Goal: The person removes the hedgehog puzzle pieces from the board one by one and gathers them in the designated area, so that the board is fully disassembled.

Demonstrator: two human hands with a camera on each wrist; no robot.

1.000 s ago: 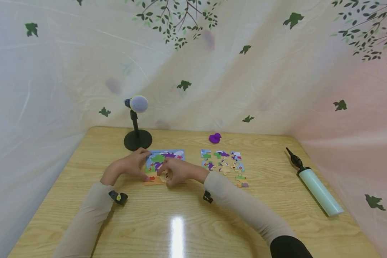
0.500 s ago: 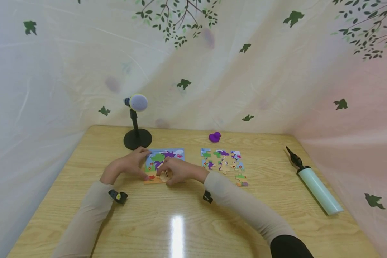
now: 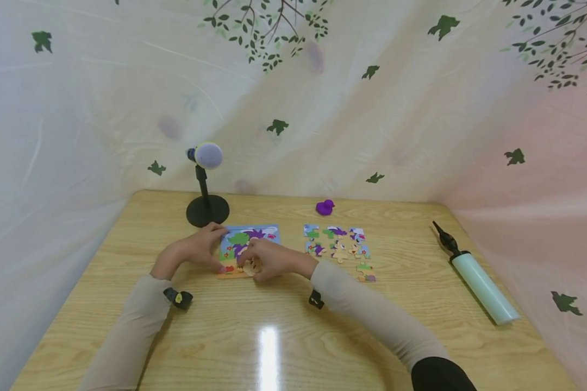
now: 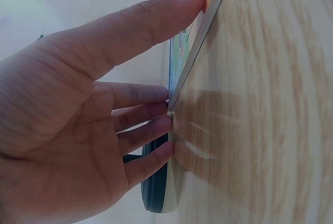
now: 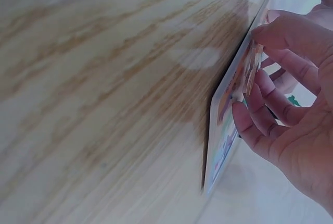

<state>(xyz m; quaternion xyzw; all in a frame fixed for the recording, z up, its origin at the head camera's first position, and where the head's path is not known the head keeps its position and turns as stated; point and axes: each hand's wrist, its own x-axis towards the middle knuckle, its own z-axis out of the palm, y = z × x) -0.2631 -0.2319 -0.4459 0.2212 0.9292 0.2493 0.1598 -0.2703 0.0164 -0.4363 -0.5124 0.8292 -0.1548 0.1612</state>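
Note:
A colourful jigsaw puzzle board (image 3: 229, 275) lies on the table, its left side beside my left hand (image 3: 199, 250). The left thumb rests on the near left corner, while the other fingers reach fairly straight to the far left corner. Over the near middle of the board, my right hand (image 3: 271, 260) pinches a tan puzzle piece (image 5: 253, 70) between thumb and fingers. In the right wrist view the piece is tilted close over the board's face. The right hand hides part of the picture in the head view.
Several loose puzzle pieces (image 3: 339, 248) lie spread right of the board. A purple toy duck (image 3: 325, 207) sits behind them. A microphone on a black stand (image 3: 207, 210) stands behind the left hand, and a pale green hand pump (image 3: 484, 288) lies at the right edge.

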